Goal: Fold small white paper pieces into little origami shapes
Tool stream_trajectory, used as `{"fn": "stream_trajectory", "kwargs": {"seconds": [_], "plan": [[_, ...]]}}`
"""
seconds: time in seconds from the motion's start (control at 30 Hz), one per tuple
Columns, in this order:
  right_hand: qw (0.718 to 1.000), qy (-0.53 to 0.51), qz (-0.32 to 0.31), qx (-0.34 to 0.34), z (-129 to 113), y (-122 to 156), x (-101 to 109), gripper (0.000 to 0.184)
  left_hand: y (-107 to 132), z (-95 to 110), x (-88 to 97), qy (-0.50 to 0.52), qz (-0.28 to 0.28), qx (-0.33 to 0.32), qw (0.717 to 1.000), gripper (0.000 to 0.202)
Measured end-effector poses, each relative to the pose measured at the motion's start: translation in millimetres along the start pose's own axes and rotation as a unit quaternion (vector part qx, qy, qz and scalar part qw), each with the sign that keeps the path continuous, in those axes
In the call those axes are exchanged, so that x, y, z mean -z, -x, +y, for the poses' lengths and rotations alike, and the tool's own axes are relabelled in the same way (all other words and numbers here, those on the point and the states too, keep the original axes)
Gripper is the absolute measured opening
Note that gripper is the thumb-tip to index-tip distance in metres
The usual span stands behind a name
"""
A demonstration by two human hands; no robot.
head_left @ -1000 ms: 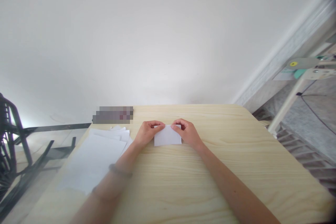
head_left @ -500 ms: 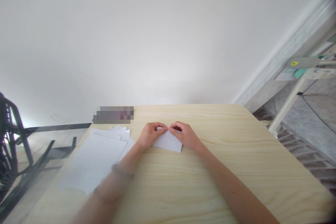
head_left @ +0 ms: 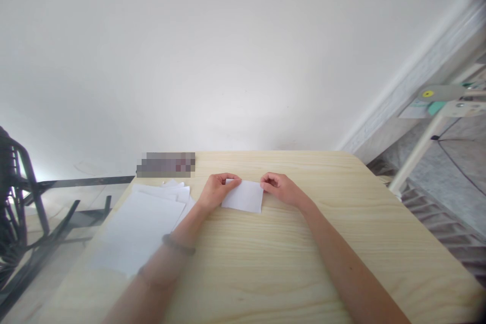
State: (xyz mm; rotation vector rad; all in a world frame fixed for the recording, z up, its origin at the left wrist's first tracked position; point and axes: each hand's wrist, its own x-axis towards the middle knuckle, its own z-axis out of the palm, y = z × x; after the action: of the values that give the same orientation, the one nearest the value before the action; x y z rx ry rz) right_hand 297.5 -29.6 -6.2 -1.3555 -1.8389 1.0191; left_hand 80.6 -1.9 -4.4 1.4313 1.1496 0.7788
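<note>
A small white sheet of paper (head_left: 243,197) is held between my two hands over the middle of the wooden table (head_left: 250,258). My left hand (head_left: 219,190) pinches its upper left part, thumb in front and fingers behind the top edge. At the upper right corner my right hand (head_left: 280,188) grips the paper between thumb and fingertips. The tips of some fingers behind the sheet are hidden. Left of my left forearm lies a loose stack of larger white sheets (head_left: 148,223), partly covered by the arm.
A pixelated dark object (head_left: 165,164) lies at the table's back left corner, against the white wall (head_left: 243,61). A black metal chair frame (head_left: 30,187) stands to the left. On the right, a pale metal stand (head_left: 421,147) rises beside the table.
My right hand has slid rightward from the middle of the top edge to the paper's right corner. More of the paper's face now shows. My left hand has barely moved.
</note>
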Motion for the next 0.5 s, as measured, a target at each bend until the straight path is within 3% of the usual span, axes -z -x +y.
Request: {"fn": "stream_trajectory", "kwargs": {"seconds": [0.3,0.5], "plan": [[1.000,-0.006,0.012,-0.014,1.2,3.4,5.7,0.015,-2.6,0.8,0.5,0.041,0.040,0.014,0.998,0.039],[0.996,-0.036,0.079,0.002,-3.4,2.5,-9.9,0.040,-3.2,-1.0,-1.1,0.019,0.033,-0.006,0.999,0.040]]}}
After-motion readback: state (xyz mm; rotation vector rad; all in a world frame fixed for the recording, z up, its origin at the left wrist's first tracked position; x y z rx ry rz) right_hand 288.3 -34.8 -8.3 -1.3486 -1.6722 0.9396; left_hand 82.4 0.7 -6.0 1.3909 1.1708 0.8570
